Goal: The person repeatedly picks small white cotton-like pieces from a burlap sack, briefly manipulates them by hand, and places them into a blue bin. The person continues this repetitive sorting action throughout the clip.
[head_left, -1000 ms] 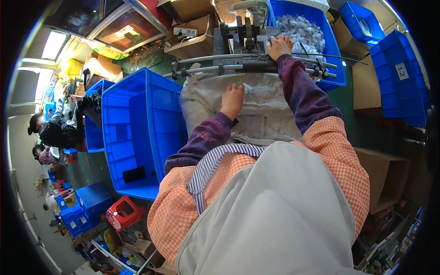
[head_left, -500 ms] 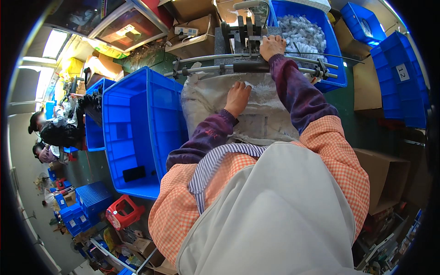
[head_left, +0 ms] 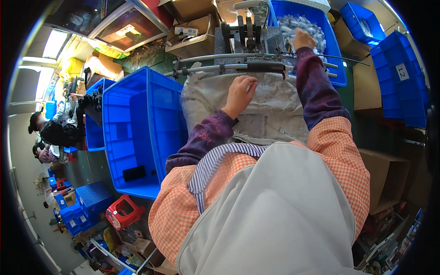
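My left hand (head_left: 240, 95) hovers over a pale, worn cloth (head_left: 275, 107), close to the metal rails (head_left: 215, 68). Its fingers are curled together, and a small pale spot shows near the fingertips; I cannot make out what it is. My right hand (head_left: 304, 41) reaches to the near left part of a blue bin (head_left: 337, 48) filled with small whitish plastic pieces (head_left: 300, 25). The fingers there are bent closed, and what they hold, if anything, is hidden. Between and beyond my hands stands a bench fixture with dark upright posts (head_left: 250, 34) on a speckled grey block (head_left: 222, 43).
On my left stands a large blue crate (head_left: 120, 137) with a dark flat object (head_left: 134, 173) inside. A red stool (head_left: 123, 212) is behind it. More blue crates (head_left: 398, 78) and an open cardboard box (head_left: 382, 178) are at right. Other people (head_left: 55, 133) work at far left.
My right hand has left the fixture and moved right to the bin of plastic pieces. My left hand has turned slightly, its fingers drawn together near the same spot.
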`<act>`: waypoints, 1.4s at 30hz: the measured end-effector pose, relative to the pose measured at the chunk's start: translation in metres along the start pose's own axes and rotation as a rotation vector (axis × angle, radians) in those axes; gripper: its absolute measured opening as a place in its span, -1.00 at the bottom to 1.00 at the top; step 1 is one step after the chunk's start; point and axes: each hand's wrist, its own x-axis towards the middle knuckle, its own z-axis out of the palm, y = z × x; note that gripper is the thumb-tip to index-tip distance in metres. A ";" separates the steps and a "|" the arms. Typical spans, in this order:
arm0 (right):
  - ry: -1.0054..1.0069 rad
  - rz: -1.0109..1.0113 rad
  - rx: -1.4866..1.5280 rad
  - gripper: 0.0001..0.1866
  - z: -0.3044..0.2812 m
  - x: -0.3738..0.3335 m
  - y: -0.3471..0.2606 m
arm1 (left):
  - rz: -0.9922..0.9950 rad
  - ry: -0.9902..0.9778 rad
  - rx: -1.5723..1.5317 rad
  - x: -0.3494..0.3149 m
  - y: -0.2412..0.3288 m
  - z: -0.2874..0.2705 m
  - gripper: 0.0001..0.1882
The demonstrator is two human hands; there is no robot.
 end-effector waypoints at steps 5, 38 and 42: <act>0.158 -0.272 0.351 -0.72 -0.012 -0.043 0.022 | -0.239 -0.012 -0.275 0.007 0.013 0.003 -0.87; 0.005 -0.346 0.243 -0.82 0.054 -0.021 -0.056 | 0.133 -0.336 0.324 -0.015 -0.035 0.037 -0.74; 0.073 -0.377 0.264 -0.83 0.058 -0.020 -0.054 | 0.172 -0.275 0.311 -0.014 -0.037 0.036 -0.74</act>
